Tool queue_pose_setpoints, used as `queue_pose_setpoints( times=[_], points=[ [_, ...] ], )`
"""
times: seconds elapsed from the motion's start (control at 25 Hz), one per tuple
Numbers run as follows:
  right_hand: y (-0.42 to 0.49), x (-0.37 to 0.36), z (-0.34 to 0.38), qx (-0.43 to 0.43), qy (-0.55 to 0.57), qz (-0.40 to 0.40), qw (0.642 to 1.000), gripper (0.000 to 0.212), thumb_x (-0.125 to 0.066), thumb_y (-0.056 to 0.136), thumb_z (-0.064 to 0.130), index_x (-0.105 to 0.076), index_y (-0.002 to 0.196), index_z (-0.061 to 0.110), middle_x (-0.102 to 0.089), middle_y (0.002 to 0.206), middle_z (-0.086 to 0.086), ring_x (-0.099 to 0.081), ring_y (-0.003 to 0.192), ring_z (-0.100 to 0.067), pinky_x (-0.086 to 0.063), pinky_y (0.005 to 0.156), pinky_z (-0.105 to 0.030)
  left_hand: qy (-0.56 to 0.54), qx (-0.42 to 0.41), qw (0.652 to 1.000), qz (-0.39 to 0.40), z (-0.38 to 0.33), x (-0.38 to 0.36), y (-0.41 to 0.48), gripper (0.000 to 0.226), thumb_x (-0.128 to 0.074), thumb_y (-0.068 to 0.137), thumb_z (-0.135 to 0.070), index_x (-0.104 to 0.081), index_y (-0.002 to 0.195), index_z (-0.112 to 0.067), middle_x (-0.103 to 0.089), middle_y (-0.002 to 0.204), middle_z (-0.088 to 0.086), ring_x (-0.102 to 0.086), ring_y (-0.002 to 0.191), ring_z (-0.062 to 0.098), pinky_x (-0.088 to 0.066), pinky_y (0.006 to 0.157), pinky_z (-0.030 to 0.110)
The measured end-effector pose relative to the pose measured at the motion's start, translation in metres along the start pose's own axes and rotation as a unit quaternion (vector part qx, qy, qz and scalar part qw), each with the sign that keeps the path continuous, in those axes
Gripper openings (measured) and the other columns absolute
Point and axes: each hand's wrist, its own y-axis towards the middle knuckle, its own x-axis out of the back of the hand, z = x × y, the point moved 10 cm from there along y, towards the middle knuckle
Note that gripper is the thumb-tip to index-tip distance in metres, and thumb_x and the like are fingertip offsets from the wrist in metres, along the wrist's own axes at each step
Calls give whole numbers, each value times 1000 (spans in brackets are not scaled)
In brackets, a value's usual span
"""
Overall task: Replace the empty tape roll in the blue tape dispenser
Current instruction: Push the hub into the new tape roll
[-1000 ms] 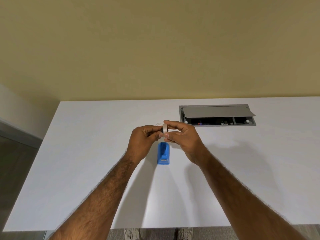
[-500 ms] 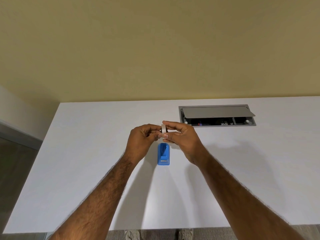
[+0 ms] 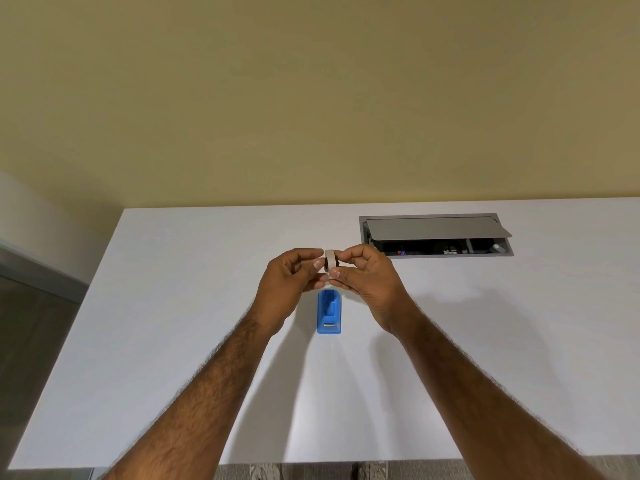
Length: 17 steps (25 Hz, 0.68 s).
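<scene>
Fig. Tape roll held in both hands. The fingertips (image 3: 317, 262) of my left hand (image 3: 291, 282) and of my right hand (image 3: 370, 278) are pinching the tape roll (image 3: 330, 258) between them. The roll is standing on edge in the air just above the blue tape dispenser (image 3: 329, 311), which is lying on the white table (image 3: 173, 323).

I am judging the roll to be light, stiff and smooth-rimmed, and so apt to slip. I am therefore gripping it across its flat faces, keeping off the sticky band. A dark hub (image 3: 326, 263) is showing on its left face.

Against half a second ago, the hub is showing again and my right knuckles are curling higher. The dispenser and the open cable hatch (image 3: 433, 226) are lying as before.
</scene>
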Motion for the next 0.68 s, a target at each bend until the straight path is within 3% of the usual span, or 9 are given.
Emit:
queue_pose_setpoints(
  times=[0.28, 0.68],
  points=[
    [1, 6, -2, 6, 16, -46, 999, 14, -58, 94, 10, -59, 96, -4, -70, 101, -21, -72, 89, -32, -60, 73, -34, 8, 2, 999, -32, -2, -1, -2, 14, -72, 90, -6, -75, 103, -1, -77, 98, 20, -75, 87, 26, -61, 82, 32],
    [0, 10, -1, -4, 10, -62, 998, 12, -63, 90, 7, -65, 99, -1, -71, 99, -20, -73, 85, -30, -60, 70, -30, 24, 2, 999, -24, -6, -6, -2, 18, -75, 87, -5, -75, 105, -2, -78, 100, 15, -76, 95, 31, -61, 90, 38]
  ],
)
